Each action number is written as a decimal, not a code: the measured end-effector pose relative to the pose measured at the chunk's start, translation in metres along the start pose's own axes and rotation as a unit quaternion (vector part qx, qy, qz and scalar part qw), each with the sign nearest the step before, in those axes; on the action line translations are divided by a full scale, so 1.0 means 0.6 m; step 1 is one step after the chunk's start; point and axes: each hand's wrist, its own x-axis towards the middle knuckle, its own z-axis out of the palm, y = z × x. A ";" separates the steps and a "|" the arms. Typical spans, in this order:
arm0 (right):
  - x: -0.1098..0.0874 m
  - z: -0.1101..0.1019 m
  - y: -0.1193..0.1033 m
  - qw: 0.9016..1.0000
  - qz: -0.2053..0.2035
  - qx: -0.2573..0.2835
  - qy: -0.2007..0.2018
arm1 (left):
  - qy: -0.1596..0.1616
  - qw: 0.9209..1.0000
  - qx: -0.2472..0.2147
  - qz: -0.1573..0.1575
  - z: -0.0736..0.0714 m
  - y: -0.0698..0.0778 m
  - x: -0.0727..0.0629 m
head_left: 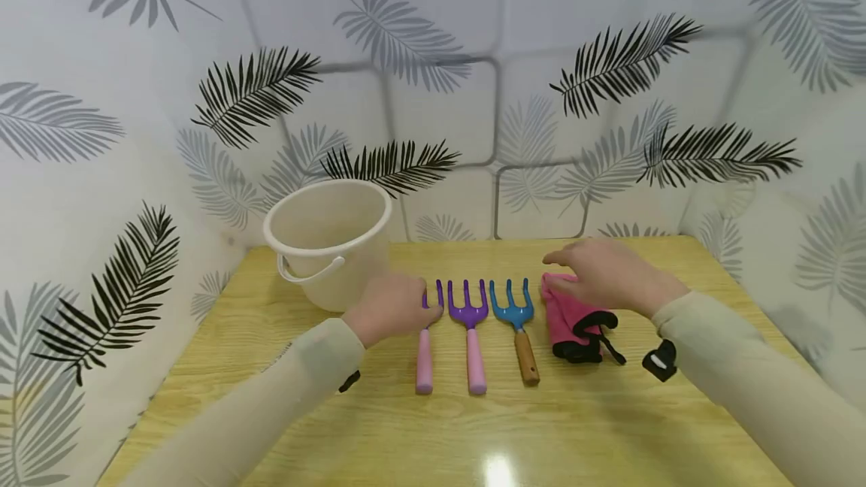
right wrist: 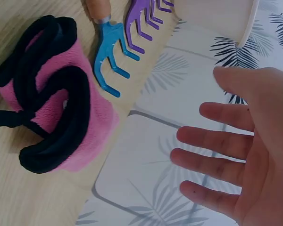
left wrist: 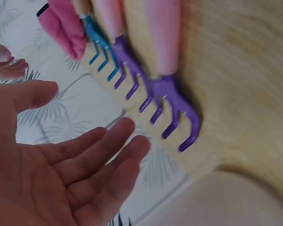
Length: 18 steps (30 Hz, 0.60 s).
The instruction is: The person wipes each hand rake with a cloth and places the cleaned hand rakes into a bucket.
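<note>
Three small garden hand rakes lie side by side on the table. The left purple rake (head_left: 424, 359) and the middle purple rake (head_left: 467, 316) have pink handles; the blue rake (head_left: 513, 314) has a wooden one. My left hand (head_left: 395, 308) hovers over the left rake's tines, fingers loosely extended and holding nothing, as the left wrist view shows. To the right lies a pink cloth pouch (right wrist: 101, 113) with black trim and a black cord. Over its far end is my right hand (head_left: 602, 273), its fingers spread with nothing in them in the right wrist view.
A cream bucket (head_left: 328, 252) with a handle stands at the back left, close beside my left hand. The wooden table (head_left: 406, 442) ends at a wall (head_left: 446, 111) with a feather pattern. Dark wrist straps show at both sleeves.
</note>
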 end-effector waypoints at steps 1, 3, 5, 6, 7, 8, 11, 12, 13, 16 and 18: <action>-0.002 0.002 0.002 1.000 0.000 -0.005 0.001 | -0.020 1.000 0.008 -0.007 0.007 0.000 0.000; -0.005 0.004 0.007 1.000 0.006 -0.009 -0.005 | -0.059 0.998 0.013 -0.023 0.021 0.000 0.000; -0.011 0.009 0.013 1.000 0.021 -0.009 -0.013 | -0.084 0.996 0.003 -0.036 0.036 0.003 0.002; -0.014 0.011 0.015 0.999 0.028 -0.008 -0.017 | -0.090 0.995 -0.008 -0.040 0.043 0.004 0.003; -0.016 0.013 0.018 0.999 0.035 -0.009 -0.020 | -0.098 0.994 -0.019 -0.045 0.049 0.004 0.003; -0.017 0.015 0.020 0.999 0.041 -0.011 -0.024 | -0.104 0.993 -0.028 -0.048 0.053 0.005 0.004; -0.020 0.024 0.023 0.998 0.053 -0.017 -0.029 | -0.115 0.991 -0.047 -0.054 0.067 0.004 0.004; -0.020 0.027 0.022 0.998 0.054 -0.019 -0.029 | -0.118 0.990 -0.049 -0.056 0.071 0.003 0.004; -0.020 0.030 0.022 0.998 0.054 -0.020 -0.028 | -0.122 0.989 -0.053 -0.059 0.075 0.003 0.002; -0.021 0.036 0.020 0.998 0.061 -0.015 -0.028 | -0.130 0.986 -0.078 -0.065 0.092 -0.001 0.003; -0.022 0.039 0.020 0.998 0.064 -0.013 -0.026 | -0.132 0.984 -0.098 -0.064 0.103 -0.003 0.005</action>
